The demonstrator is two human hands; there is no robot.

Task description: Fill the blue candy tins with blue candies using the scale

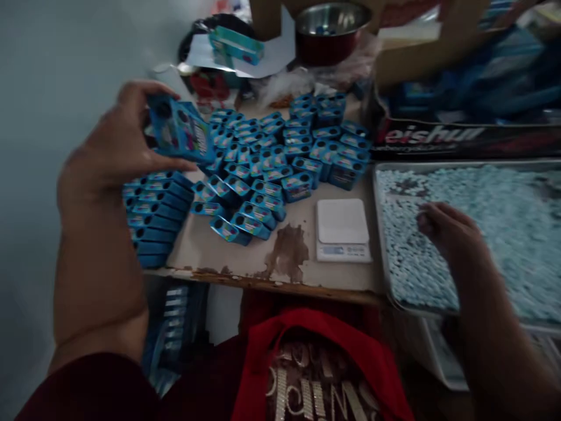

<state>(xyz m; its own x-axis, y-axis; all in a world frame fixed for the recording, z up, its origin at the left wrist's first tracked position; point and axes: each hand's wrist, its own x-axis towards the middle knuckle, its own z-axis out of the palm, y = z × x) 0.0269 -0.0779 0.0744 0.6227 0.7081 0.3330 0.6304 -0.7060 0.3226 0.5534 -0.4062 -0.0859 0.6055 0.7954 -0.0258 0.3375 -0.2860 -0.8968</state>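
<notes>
My left hand (131, 137) is raised at the left, its thumb and fingers closed around blue printed boxes (182, 131), held above the table. Many similar small blue boxes (263, 158) with dark round holes in their tops stand grouped on the table below. At the right, my right hand (442, 225) is over a metal tray (381, 234) spread with pale blue pellets (416, 263). Its fingers are pressed together, and whatever they may hold is too small to make out. Between the boxes and the tray lies a white scale (342, 225).
A printed cardboard box (438, 139) with blue packets stands behind the tray. At the back are a metal bowl (331, 49), a white sheet (278, 55) and plastic bags. The worn table edge (272, 285) runs in front of me. A wall (52, 70) is at the left.
</notes>
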